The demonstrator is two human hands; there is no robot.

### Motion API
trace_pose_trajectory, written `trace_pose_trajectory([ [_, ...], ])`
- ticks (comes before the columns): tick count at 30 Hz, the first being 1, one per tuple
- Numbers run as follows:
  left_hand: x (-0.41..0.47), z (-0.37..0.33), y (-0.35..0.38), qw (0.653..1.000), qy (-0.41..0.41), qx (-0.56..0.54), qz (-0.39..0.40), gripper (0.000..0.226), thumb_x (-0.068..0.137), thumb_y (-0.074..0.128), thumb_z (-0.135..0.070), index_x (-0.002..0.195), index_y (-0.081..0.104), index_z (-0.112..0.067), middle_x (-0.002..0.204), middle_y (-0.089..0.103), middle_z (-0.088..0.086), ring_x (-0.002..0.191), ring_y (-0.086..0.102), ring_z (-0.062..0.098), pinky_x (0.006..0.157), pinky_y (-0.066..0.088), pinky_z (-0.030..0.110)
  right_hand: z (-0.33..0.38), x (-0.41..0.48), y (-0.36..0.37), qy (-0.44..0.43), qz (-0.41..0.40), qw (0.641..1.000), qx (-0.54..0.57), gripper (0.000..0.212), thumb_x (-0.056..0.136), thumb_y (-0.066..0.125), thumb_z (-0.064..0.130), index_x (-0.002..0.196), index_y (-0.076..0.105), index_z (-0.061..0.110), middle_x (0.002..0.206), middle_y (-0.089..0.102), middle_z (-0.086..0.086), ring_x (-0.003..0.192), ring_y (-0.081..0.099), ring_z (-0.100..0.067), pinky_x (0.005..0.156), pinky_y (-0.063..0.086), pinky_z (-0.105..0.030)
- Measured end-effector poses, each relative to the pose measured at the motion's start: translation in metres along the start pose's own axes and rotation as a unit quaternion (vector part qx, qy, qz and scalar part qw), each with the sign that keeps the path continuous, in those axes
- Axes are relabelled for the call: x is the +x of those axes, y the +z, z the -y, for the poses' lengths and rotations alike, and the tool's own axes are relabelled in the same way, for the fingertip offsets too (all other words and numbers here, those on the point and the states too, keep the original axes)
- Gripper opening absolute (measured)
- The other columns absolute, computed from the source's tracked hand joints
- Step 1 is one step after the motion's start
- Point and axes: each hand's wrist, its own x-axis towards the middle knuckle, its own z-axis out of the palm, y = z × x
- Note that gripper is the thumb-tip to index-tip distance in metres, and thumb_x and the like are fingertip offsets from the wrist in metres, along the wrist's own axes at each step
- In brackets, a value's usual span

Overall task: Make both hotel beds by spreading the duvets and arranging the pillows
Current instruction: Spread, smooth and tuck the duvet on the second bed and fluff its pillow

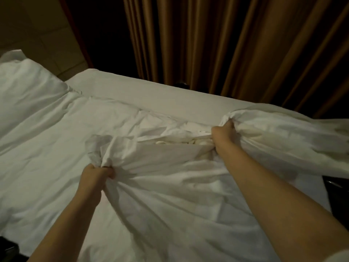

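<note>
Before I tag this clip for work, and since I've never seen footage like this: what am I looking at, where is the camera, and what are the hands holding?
There is no machine here: a person works with two bare hands. The one picture comes from a camera worn on the person's head, looking forward and down, so both arms reach in from the bottom. Below lies a bed, mostly covered by a crumpled white duvet, with a pillow at the far left and brown curtains behind. The left hand grips a bunch of the duvet near the middle. The right hand grips another bunch farther away, toward the bed's far edge. The duvet is not yet spread flat.
</note>
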Motion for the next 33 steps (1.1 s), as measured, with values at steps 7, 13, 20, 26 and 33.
trace_pose_trajectory([
  [7,0.126,0.069,-0.187,0.987,-0.148,0.013,-0.066,0.028,0.072,0.058,0.011,0.099,0.055,0.002,0.08,0.055,0.017,0.067,0.05,0.026,0.061,0.044,0.032,0.063,-0.104,0.207,-0.1,0.116,0.983,-0.097,0.078,0.092,0.055,0.018,0.153,0.007,0.02,0.156,0.016,-0.01,0.137,0.029,-0.032,0.104,0.035,-0.041],
  [13,0.17,0.143,-0.241,0.955,-0.197,0.216,-0.049,0.053,0.086,0.054,-0.003,0.137,0.036,-0.005,0.121,0.053,0.024,0.104,0.053,0.038,0.085,0.045,0.041,0.009,-0.124,0.293,-0.026,0.261,0.934,-0.242,0.065,0.092,0.049,0.039,0.149,0.026,0.019,0.137,0.047,-0.014,0.098,0.057,-0.029,0.062,0.047,-0.027],
  [20,0.182,0.161,-0.192,0.927,-0.077,0.357,0.08,0.065,0.086,0.057,-0.013,0.145,0.03,-0.016,0.128,0.048,0.021,0.111,0.053,0.035,0.086,0.044,0.036,-0.052,-0.142,0.297,-0.121,0.27,0.855,-0.425,0.052,0.094,0.044,0.024,0.143,0.035,0.01,0.14,0.039,-0.014,0.124,0.043,-0.033,0.099,0.039,-0.037],
  [26,0.216,0.179,-0.182,0.936,-0.139,0.32,0.04,0.071,0.088,0.06,-0.033,0.147,0.023,-0.017,0.132,0.047,0.02,0.119,0.047,0.038,0.095,0.042,0.043,-0.047,-0.153,0.313,-0.312,0.213,0.781,-0.497,0.06,0.091,0.043,0.016,0.148,0.025,0.018,0.148,0.031,-0.003,0.126,0.036,-0.027,0.1,0.034,-0.036],
  [33,0.224,0.173,-0.203,0.986,-0.155,0.038,0.045,0.055,0.087,0.056,-0.006,0.137,0.043,-0.025,0.111,0.06,0.013,0.094,0.058,0.027,0.076,0.049,0.034,-0.015,-0.175,0.358,-0.427,0.274,0.721,-0.472,0.058,0.087,0.045,0.015,0.144,0.034,0.02,0.146,0.037,-0.001,0.131,0.035,-0.023,0.105,0.029,-0.034],
])
